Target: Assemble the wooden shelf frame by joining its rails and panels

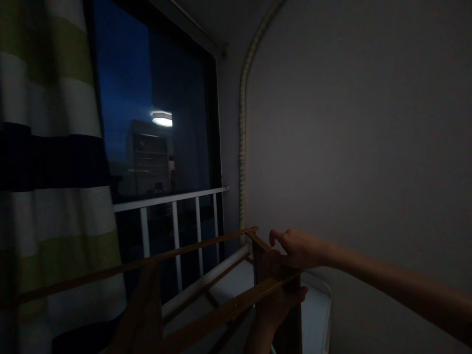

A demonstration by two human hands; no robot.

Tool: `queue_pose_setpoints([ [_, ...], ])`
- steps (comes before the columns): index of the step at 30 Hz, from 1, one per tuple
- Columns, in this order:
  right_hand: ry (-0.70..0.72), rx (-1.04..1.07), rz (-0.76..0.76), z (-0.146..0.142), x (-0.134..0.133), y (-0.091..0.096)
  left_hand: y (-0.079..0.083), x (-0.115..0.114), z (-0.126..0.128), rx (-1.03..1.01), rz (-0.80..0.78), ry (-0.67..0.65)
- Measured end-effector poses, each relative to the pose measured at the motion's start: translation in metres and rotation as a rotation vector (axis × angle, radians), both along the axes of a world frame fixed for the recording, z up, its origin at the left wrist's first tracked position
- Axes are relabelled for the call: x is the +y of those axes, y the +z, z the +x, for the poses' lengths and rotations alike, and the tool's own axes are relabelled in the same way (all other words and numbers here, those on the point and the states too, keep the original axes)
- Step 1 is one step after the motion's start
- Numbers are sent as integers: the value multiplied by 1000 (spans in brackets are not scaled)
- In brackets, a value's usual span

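Observation:
A brown wooden rack frame (236, 306) with long rails and upright end panels fills the lower middle of the dim head view. My right hand (291, 248) reaches in from the right, at the top of the far end panel (278, 324). Its fingers are bent together there; anything small between them is too dark to make out. Lower down, my left hand (275, 307) comes up from below, under the front rail, and is closed around the same end panel. One fingertip sticks out to the right of the panel.
Behind the frame is a white surface (239, 280) with a raised edge. A white railing (173, 200) crosses the dark window (184, 147). A striped curtain (59, 162) hangs at left. A wrapped pipe (242, 123) runs up the corner beside the plain wall (354, 128).

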State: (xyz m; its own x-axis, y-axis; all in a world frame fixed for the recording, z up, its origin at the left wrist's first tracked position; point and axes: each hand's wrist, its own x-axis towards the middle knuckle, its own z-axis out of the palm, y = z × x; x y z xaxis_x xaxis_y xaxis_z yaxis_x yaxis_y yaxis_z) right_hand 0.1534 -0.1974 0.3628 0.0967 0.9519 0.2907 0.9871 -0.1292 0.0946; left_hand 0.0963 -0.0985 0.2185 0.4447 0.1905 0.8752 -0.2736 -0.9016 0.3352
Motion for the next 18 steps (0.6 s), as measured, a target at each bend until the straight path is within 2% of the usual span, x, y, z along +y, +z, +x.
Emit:
queue_pose_setpoints([
  [7, -101, 247, -59, 8, 12, -1, 8, -2, -3, 65, 61, 56],
  [18, -242, 450, -40, 22, 23, -15, -1, 3, 4, -81, 135, 148],
])
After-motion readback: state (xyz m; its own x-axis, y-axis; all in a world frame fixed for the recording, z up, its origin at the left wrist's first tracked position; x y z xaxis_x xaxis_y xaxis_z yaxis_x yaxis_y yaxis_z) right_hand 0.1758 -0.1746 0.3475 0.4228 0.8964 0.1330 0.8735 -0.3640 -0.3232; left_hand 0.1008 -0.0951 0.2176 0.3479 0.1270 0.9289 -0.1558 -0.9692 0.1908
